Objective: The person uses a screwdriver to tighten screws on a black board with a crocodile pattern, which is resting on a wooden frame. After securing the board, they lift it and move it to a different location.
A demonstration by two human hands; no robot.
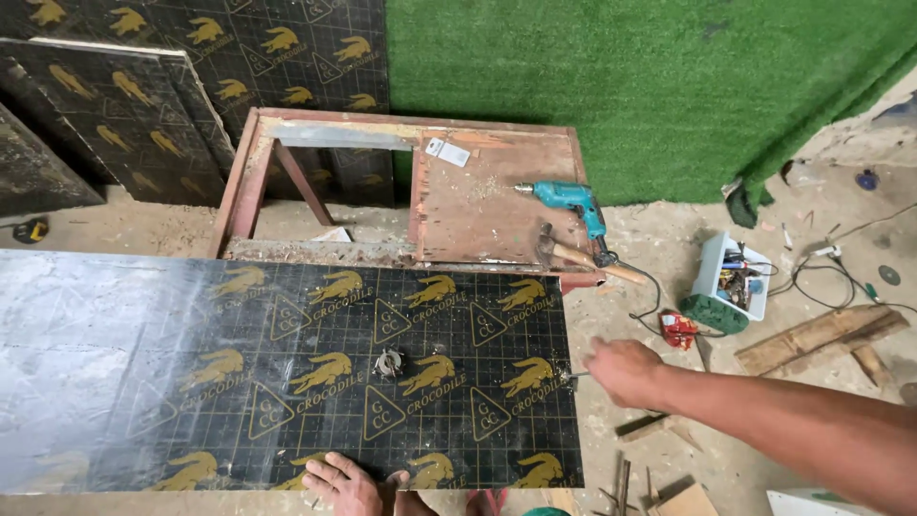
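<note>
Plywood, a large black film-faced sheet [287, 363] printed with gold animal marks and a grid, lies flat across the foreground. The person's left hand [346, 485] presses flat on its near edge, fingers [323, 472] spread wide and holding nothing. The right hand [623, 370] reaches in from the right to the sheet's right edge, fingers curled narrow around something small and thin, possibly a nail; what it is cannot be told for sure. A small metal fitting [389, 361] sits on the sheet near its middle, well apart from both hands. Behind the sheet stands a worn wooden bench [478, 205] carrying a teal power drill [571, 201] and a hammer [581, 256], the 2 tools just beside each other. On the dusty floor to the right are a white box of bits [734, 275], a red packet [678, 329] and wood offcuts [821, 336]. Green artificial turf [650, 86] covers the far ground.
</note>
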